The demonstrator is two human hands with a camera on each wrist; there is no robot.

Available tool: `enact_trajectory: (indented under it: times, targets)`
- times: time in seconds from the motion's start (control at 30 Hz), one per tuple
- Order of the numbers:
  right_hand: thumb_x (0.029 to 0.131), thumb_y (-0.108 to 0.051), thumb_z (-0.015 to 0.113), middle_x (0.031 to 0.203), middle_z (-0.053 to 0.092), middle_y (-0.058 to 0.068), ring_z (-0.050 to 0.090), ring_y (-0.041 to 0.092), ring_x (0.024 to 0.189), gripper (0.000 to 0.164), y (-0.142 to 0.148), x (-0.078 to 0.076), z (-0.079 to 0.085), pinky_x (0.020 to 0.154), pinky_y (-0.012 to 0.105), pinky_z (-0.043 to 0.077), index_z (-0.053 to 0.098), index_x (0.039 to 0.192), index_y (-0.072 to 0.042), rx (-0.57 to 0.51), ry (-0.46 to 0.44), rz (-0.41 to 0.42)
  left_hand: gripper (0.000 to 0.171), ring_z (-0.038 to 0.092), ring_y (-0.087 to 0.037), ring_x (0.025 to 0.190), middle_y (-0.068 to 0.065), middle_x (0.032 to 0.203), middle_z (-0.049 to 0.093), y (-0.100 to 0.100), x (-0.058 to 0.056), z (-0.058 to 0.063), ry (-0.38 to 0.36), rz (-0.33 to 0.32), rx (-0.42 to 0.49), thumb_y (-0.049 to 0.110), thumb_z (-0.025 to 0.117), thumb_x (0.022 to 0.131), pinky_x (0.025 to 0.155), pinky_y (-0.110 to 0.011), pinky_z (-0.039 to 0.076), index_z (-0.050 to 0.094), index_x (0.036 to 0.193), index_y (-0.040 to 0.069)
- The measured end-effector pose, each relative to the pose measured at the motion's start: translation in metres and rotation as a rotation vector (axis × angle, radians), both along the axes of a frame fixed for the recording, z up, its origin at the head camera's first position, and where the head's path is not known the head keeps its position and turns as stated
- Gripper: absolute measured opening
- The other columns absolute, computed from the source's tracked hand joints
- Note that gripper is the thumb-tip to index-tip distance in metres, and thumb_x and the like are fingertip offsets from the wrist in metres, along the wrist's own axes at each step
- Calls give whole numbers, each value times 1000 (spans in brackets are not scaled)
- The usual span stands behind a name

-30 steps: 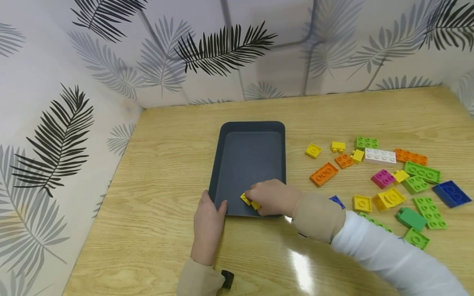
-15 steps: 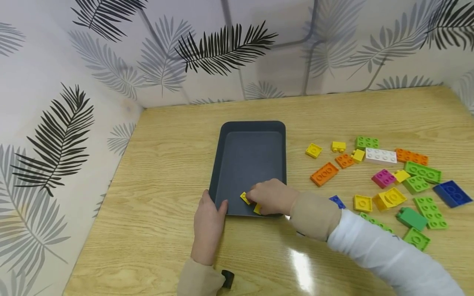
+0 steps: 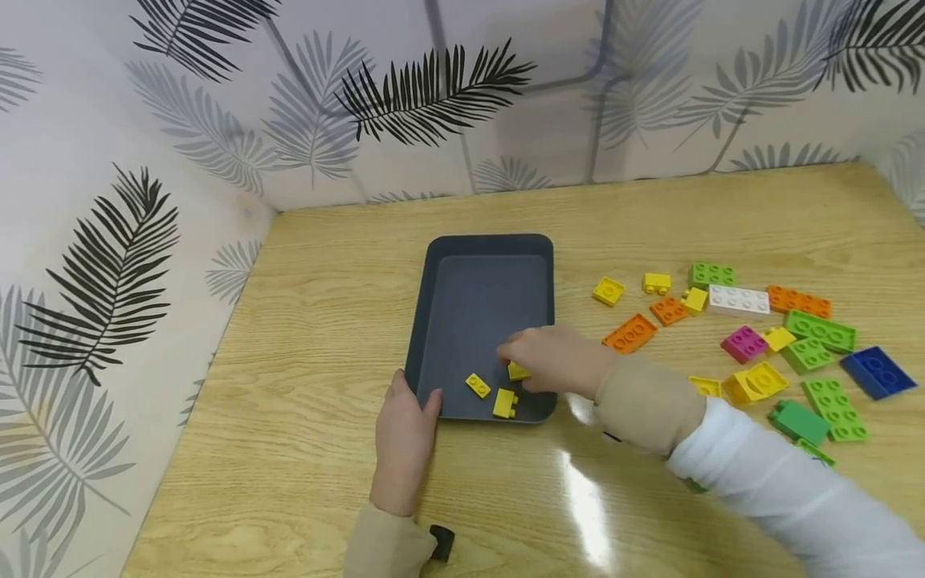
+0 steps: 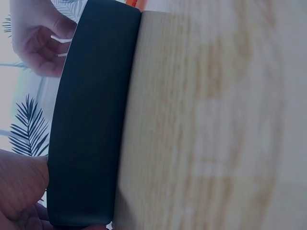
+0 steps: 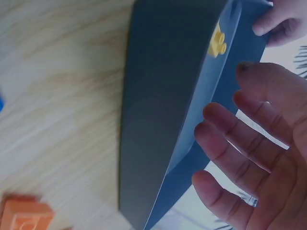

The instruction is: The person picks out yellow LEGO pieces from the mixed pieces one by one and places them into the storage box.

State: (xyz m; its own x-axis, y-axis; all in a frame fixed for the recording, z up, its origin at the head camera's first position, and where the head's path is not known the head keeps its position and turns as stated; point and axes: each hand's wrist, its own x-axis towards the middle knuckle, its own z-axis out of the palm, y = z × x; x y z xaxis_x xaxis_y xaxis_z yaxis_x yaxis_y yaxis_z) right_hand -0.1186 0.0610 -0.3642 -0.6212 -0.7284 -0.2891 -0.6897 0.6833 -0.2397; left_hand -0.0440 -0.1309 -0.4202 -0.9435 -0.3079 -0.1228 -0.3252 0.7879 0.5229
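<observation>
My left hand (image 3: pixel 405 433) grips the near-left corner of a dark grey tray (image 3: pixel 421 337), thumb over the rim and fingers outside. Inside the tray near its front lie a small two-stud yellow brick (image 3: pixel 478 385) and another yellow brick (image 3: pixel 505 403) tipped on its side. A third yellow brick (image 3: pixel 517 371) shows partly beneath my right hand (image 3: pixel 552 357), which hovers over the tray's right side. In the right wrist view the right hand's fingers (image 5: pixel 218 143) are loosely bent and apart, with nothing seen between them.
Right of the tray lie loose toy bricks: an orange one (image 3: pixel 630 333), a white one (image 3: pixel 739 299), a magenta one (image 3: pixel 744 344), a blue one (image 3: pixel 878 372) and several green and yellow ones. A patterned wall (image 3: pixel 506 136) stands behind the wooden table (image 3: pixel 311 321).
My right hand has risen and shifted right and away from the tray's front, uncovering the yellow bricks; one now lies on its side. The left hand has stayed on the tray.
</observation>
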Motion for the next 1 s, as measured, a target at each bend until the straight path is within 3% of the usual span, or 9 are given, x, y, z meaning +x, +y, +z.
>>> enact_trajectory:
  times: [0.37, 0.67, 0.87, 1.0]
  targets:
    - [77, -15, 65, 115, 61, 10, 58, 23, 101, 36, 24, -5, 11, 84, 39, 51, 57, 112, -10, 27, -27, -97, 66, 50, -42, 111, -32, 125, 47, -3, 0, 1, -10, -5, -18, 29, 54, 85, 90, -49, 46, 29, 130, -12]
    - [75, -18, 67, 116, 61, 10, 58, 22, 99, 36, 46, -4, 16, 81, 39, 51, 59, 109, -12, -1, -9, -150, 65, 50, -41, 112, -33, 125, 47, -2, 2, 2, -11, -11, -18, 28, 54, 86, 91, -50, 45, 28, 130, -12]
    - [74, -17, 68, 110, 62, 10, 59, 21, 89, 36, 64, -3, 13, 71, 37, 52, 59, 108, -12, 17, 26, -167, 65, 51, -41, 110, -33, 123, 48, -1, 3, 3, 1, -18, -21, 28, 54, 85, 90, -50, 46, 29, 129, -13]
    - [74, -15, 67, 110, 61, 12, 59, 19, 84, 37, 79, -4, 13, 68, 35, 52, 58, 110, -10, 17, -17, -194, 65, 49, -41, 112, -32, 125, 47, 2, 2, 3, -17, -20, -13, 28, 54, 86, 91, -49, 45, 29, 130, -12]
